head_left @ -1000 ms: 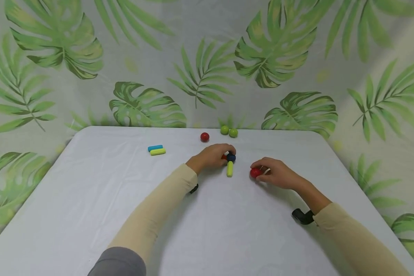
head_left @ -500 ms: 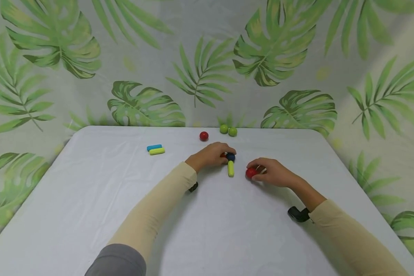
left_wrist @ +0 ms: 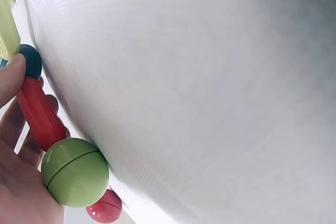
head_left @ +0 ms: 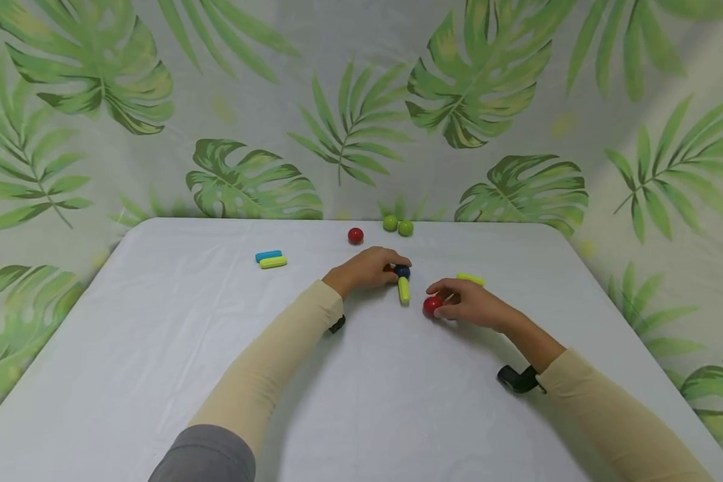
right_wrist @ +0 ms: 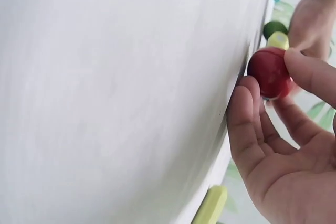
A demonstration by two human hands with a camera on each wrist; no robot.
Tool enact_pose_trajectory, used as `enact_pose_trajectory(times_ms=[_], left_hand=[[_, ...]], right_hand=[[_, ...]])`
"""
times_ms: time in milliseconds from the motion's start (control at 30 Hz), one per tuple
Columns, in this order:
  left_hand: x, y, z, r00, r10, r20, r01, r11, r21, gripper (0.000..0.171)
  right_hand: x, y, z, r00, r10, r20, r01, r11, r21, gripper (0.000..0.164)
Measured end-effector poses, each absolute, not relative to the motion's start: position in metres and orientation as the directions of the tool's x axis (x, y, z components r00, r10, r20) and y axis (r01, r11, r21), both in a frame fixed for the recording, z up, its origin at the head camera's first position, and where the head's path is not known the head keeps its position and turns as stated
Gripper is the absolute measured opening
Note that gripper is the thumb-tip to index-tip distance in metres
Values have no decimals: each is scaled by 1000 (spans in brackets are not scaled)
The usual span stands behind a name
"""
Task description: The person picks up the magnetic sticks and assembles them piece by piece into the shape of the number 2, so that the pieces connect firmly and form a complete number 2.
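My left hand [head_left: 370, 268] pinches a dark blue ball [head_left: 402, 271] between thumb and fingers. From that ball a yellow stick [head_left: 404, 292] points toward the near side of the table. In the left wrist view a ribbed red stick [left_wrist: 42, 115] runs from the blue ball to a green ball [left_wrist: 76, 172] beside the palm. My right hand [head_left: 472, 304] holds a red ball [right_wrist: 269, 72] by thumb and fingertips, close to the table. It sits right of the yellow stick's near end, a small gap between them in the head view.
A second yellow stick [head_left: 470, 278] lies just behind the right hand. At the back are another red ball [head_left: 355, 235] and two green balls [head_left: 397, 225]. A blue stick [head_left: 268, 256] and a yellow stick [head_left: 273, 262] lie side by side at the left on the white table [head_left: 217, 348].
My right hand has moved left with the red ball, nearer the yellow stick on the blue ball. Another yellow stick now shows behind that hand. The left hand stays nearly in place.
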State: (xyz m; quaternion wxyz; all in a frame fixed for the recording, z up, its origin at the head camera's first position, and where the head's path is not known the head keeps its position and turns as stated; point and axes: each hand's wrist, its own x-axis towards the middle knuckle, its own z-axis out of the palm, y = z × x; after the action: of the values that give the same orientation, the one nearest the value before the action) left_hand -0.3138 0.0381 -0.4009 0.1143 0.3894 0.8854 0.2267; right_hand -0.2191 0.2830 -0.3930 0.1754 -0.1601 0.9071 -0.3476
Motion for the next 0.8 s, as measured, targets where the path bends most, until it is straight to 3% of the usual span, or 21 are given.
enact_pose_trajectory(times_ms=[800], left_hand=[[-314, 36, -396, -699, 713, -58, 579, 611, 539, 42]], right_hand=[[-211, 258, -395, -912, -287, -294, 34, 660, -751, 36]])
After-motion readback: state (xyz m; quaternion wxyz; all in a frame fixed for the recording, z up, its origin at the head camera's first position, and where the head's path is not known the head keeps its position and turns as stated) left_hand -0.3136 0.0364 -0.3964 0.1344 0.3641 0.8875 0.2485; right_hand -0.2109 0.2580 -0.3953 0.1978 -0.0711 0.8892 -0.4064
